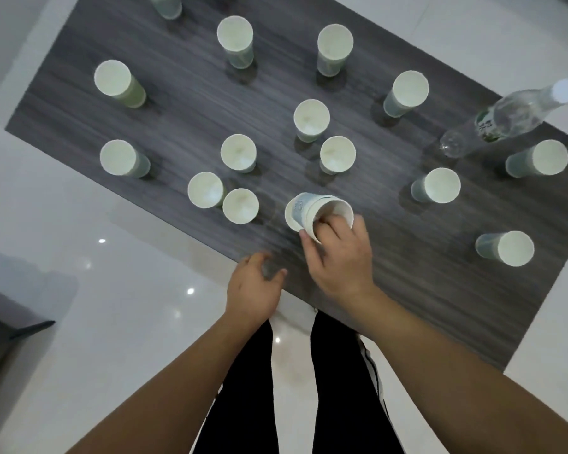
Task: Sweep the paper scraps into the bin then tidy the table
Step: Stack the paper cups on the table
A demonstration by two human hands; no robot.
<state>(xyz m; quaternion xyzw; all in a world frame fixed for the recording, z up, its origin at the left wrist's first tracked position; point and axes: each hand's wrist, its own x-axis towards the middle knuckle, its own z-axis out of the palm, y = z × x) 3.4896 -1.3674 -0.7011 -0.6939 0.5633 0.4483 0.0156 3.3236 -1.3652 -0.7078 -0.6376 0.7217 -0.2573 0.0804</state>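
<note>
Right hand [338, 257]: grip closed on a tilted paper cup [322, 213], fingers hooked inside the rim, thumb on the outer wall. The held cup appears to be a nested stack; the number of cups in it cannot be determined. It sits over or in another cup standing near the front edge of the table [440, 290].

Left hand [254, 290]: grip holding nothing, fingers loosely curled, positioned at the front table edge just left of the right hand.

Standing cups: fifteen further paper cups are upright and spread across the dark wood-grain table, one cut off at the top edge of the view. The nearest pair [223, 199] stands touching, just left of the held cup.

Bottles: one clear plastic bottle [505, 119] stands at the right side of the table.

Floor: white glossy tiles [112, 273] surround the table.
</note>
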